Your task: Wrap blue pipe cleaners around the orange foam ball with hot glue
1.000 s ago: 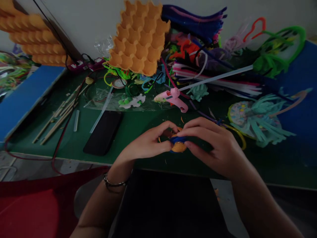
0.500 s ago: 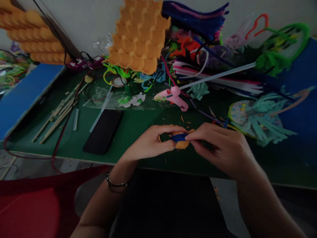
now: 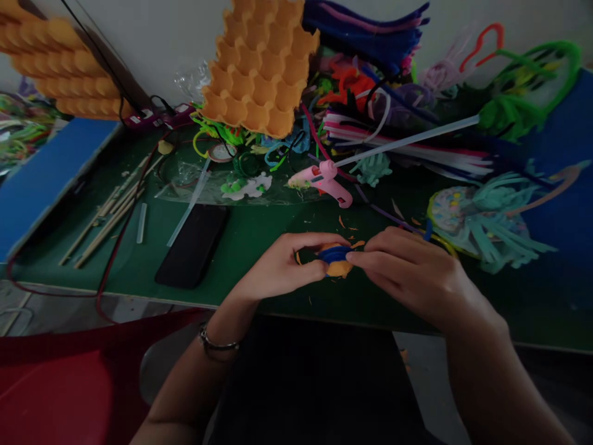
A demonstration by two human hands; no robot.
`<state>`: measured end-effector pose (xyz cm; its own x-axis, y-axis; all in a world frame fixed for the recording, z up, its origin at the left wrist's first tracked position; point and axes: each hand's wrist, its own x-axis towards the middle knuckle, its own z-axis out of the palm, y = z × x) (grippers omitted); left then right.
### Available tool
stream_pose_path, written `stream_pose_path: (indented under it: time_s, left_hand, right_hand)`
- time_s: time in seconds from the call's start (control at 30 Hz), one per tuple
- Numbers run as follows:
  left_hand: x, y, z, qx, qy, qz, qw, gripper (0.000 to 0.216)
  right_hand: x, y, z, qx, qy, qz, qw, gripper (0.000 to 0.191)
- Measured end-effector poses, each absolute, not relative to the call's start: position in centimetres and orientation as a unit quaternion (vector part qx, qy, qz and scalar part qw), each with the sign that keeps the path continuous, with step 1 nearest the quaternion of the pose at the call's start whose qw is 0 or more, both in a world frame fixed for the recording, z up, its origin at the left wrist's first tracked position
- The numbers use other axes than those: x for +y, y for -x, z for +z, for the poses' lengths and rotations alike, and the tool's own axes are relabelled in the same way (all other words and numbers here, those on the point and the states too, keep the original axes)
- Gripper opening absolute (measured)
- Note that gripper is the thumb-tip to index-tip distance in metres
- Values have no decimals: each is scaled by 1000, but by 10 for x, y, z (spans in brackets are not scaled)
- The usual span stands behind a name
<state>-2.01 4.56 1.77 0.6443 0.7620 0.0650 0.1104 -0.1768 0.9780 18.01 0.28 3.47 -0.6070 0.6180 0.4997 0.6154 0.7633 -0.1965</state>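
Note:
My left hand is closed on a small piece of orange egg carton, with the thumb on the near side and the fingers behind. Blue pipe cleaner lies in curved rows across the top of that piece. At the piece's right edge, my right hand pinches the blue pipe cleaner between thumb and forefinger. A blue strand pokes up behind the right hand's knuckles. The underside of the piece is hidden, as are the right hand's other fingertips.
Beyond the hands lie a pink glue gun with a long glue stick and orange scraps. A black phone and wooden sticks are to the left. An orange egg tray and pipe-cleaner bundles stand behind; a teal tasselled craft is right.
My right hand has shifted and turned slightly at the piece's edge, its fingers drawn closer together. The left hand keeps its hold, almost unmoved. More blue shows on top of the piece.

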Motion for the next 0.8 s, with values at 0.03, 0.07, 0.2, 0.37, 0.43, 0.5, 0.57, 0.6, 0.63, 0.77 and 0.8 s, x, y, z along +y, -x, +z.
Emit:
stream_pose_path:
  time_s: [0.03,0.07,0.2,0.37,0.43,0.5,0.57,0.6,0.63,0.77,0.8]
  left_hand:
    - [46,20,16,302,-708,292,568,32]
    - [46,21,15,298,-703,295,574,32]
    - [46,21,10,296,-668,309,609,33]
    - [47,19,11,291,-603,325,667,31]
    - [47,17,13,272,-572,343,694,31]
    - [46,17,13,252,-544,358,716,31]
    - [45,16,13,239,-523,370,730,31]
    - [44,16,13,237,-516,373,733,31]
    - [44,16,13,237,-512,376,735,31]
    - [42,16,13,244,-499,377,741,30]
    - [42,16,13,246,-496,378,742,30]
  right_hand:
    - [3,-180,35,-898,343,3,277,14]
    - [3,-180,35,-898,343,4,276,14]
    - [4,-179,36,-903,333,8,273,13]
    - [5,-176,41,-891,335,20,306,17]
    - [5,-174,42,-875,344,41,339,19]
    - [4,-173,43,-856,355,62,370,21]
    - [4,-172,44,-840,367,68,393,21]
    - [3,-172,44,-834,372,65,402,22]
    - [3,-173,44,-830,376,60,409,22]
    - [3,-174,42,-828,371,50,418,24]
    - [3,-174,41,-829,368,47,419,24]
